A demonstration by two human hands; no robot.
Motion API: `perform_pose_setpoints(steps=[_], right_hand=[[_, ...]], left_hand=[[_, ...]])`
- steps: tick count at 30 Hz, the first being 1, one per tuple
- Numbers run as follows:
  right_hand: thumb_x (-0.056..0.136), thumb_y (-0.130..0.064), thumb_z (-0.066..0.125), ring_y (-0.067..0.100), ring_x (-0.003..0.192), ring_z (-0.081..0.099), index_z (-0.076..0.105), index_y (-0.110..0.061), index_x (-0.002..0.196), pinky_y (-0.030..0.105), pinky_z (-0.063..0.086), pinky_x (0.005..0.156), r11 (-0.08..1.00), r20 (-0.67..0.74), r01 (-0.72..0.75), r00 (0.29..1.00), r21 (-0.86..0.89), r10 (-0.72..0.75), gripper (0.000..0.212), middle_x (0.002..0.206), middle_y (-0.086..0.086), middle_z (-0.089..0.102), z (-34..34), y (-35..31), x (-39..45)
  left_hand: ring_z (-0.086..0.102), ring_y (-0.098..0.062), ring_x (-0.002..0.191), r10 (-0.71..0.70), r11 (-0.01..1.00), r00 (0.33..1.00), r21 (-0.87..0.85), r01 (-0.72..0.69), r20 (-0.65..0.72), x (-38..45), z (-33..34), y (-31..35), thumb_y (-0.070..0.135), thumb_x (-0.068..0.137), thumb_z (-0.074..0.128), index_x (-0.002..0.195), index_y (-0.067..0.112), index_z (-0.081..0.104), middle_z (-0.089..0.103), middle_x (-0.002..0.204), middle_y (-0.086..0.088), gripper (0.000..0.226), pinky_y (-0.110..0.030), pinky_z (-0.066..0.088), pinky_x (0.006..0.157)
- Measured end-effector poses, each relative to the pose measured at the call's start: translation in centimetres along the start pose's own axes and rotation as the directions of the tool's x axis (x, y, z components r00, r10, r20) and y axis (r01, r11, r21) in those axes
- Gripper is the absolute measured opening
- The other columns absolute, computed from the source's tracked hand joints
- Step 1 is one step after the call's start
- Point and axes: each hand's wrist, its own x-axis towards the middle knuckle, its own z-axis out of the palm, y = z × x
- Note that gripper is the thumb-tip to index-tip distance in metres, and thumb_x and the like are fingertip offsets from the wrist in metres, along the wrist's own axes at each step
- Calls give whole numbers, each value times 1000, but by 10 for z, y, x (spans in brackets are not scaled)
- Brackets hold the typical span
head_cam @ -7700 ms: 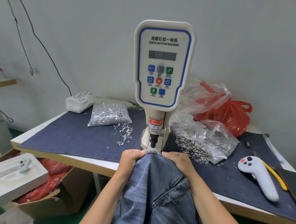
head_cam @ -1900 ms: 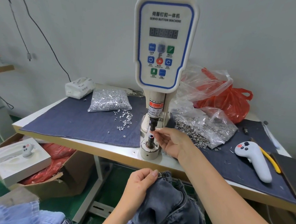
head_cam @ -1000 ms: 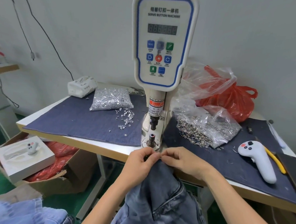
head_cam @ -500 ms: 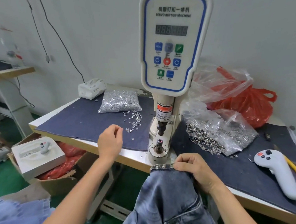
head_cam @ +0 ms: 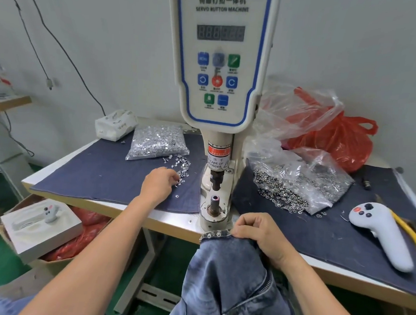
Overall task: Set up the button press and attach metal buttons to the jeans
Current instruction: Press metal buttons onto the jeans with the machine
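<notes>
Grey wall behind, and a denim-covered surface (head_cam: 108,173) runs across the view with the press (head_cam: 222,61) standing tall at the middle of its front edge. Right of the press sits a clear bag (head_cam: 305,180) of ring parts, spilling towards the front edge; left of it a bag of studs (head_cam: 158,142) near the back edge, with loose studs (head_cam: 181,166) scattered just in front of it.

Jeans (head_cam: 231,280) hang off the front edge, waistband (head_cam: 215,234) up and lying level along that edge, just below the press base, legs dropping straight down out of view. So the long axis runs away from the surface, downward, and the waistband is not on the lower die (head_cam: 215,201) yet.

Right hand (head_cam: 260,233) is curled, gripping the waistband at its right end. Left hand (head_cam: 157,184) reaches over to the loose studs, fingers bunched as if pinching one; whether it has one I cannot tell.

Risks from here, as I read it: a stud fumbled from that pinch rolls off the front edge. With one hand holding, the weight of the hanging legs could drag the waistband down. And the label on the press warns about fingers; fingers sit close to the die when the cloth goes on.
</notes>
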Motion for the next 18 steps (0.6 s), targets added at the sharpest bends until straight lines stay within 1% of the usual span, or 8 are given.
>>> perform_pose_setpoints(steps=[3, 6, 8, 11, 13, 15, 16, 18], right_hand=[[61, -15, 68, 4, 46, 41, 59, -14, 50, 14, 32, 48, 1000, -1, 7, 1000, 6, -7, 15, 48, -3, 50, -1, 0, -1], [61, -15, 68, 4, 46, 41, 59, -15, 49, 14, 32, 48, 1000, 0, 18, 1000, 12, -18, 15, 48, -4, 50, 0, 0, -2], [61, -14, 68, 3, 46, 42, 59, -15, 49, 14, 33, 48, 1000, 4, 21, 1000, 16, -21, 15, 48, -4, 50, 0, -1, -2], [61, -14, 68, 3, 46, 42, 59, -16, 48, 14, 33, 48, 1000, 4, 22, 1000, 13, -22, 16, 48, -5, 50, 0, -1, -2], [61, -15, 68, 4, 46, 42, 59, -14, 49, 14, 33, 49, 1000, 3, 20, 1000, 10, -20, 15, 48, -5, 51, 0, -1, -2], [61, -15, 68, 5, 47, 43, 59, -12, 51, 15, 33, 49, 1000, 0, 16, 1000, 4, -16, 14, 48, -4, 51, 0, -2, -2], [61, -15, 68, 5, 47, 43, 59, -12, 51, 15, 34, 49, 1000, -1, 14, 1000, 3, -14, 14, 48, -4, 51, -1, -2, -2], [61, -15, 68, 4, 47, 43, 59, -11, 52, 15, 34, 49, 1000, -1, 13, 1000, 8, -13, 14, 48, -4, 51, 0, -2, -2]], left_hand=[[59, -25, 101, -41, 998, 999, -46, 40, -17, 3, -3, -3, 8, 91, 57, 99, 18, 70, 68, 107, -4, 18, -38, 49, 84], [60, -24, 101, -63, 992, 997, -109, 57, -50, 4, -6, -8, 4, 90, 56, 101, 16, 69, 68, 107, -6, 21, -33, 47, 81], [60, -23, 100, -56, 993, 997, -109, 49, -57, 4, -9, -11, 3, 90, 55, 101, 16, 69, 68, 108, -5, 22, -32, 46, 81], [60, -23, 95, 5, 998, 995, -61, -11, -95, 3, -13, -15, 7, 89, 58, 94, 17, 71, 64, 102, -1, 17, -33, 46, 77], [59, -19, 89, 76, 994, 995, -74, -80, -60, -1, -13, -14, 12, 88, 62, 88, 20, 72, 61, 93, 4, 13, -31, 45, 75], [59, -17, 88, 130, 987, 992, -96, -129, -3, -4, -11, -11, 17, 86, 67, 88, 20, 74, 61, 89, 7, 8, -28, 44, 75], [59, -16, 88, 143, 986, 990, -92, -142, 10, -5, -10, -9, 20, 85, 69, 89, 18, 75, 62, 89, 5, 7, -27, 44, 76], [59, -18, 90, 136, 989, 991, -57, -135, 16, -6, -8, -7, 24, 85, 70, 91, 16, 75, 65, 93, 1, 12, -30, 46, 79]])
